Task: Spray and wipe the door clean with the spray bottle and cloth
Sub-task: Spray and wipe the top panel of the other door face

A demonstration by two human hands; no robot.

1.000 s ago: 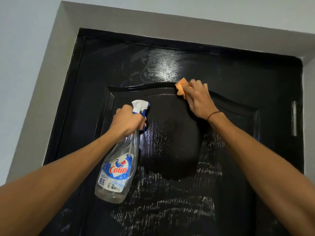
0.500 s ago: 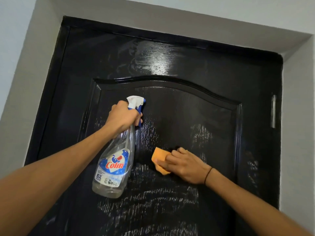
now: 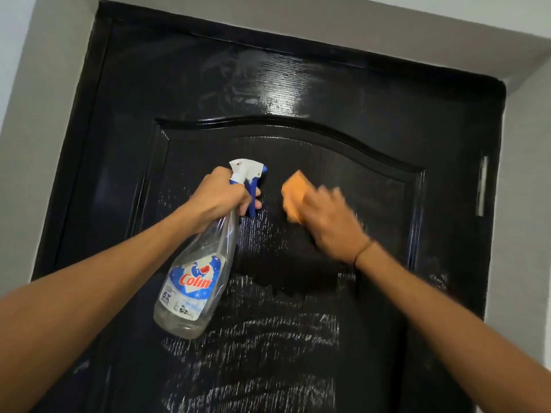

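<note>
Head view: a left hand (image 3: 219,196) grips the neck of a clear spray bottle (image 3: 195,281), fingers (image 3: 253,204) curled at its blue trigger, nozzle toward a black panelled door (image 3: 343,120). Just right of them, the blurred right hand (image 3: 328,222) presses an orange cloth (image 3: 293,196) against the door; its finger pose is unreadable. White streaks (image 3: 268,338) mark the panel below both hands.

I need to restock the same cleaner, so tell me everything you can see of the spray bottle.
The spray bottle is clear plastic, with a white spray head and a blue trigger and collar. Its blue and white label reads "Colin" in red, with "5X" below. It looks nearly empty. It hangs tilted, nozzle up toward the black door, base lower left. The left hand grips its neck, a finger on the trigger. Nothing else touches it.
</note>
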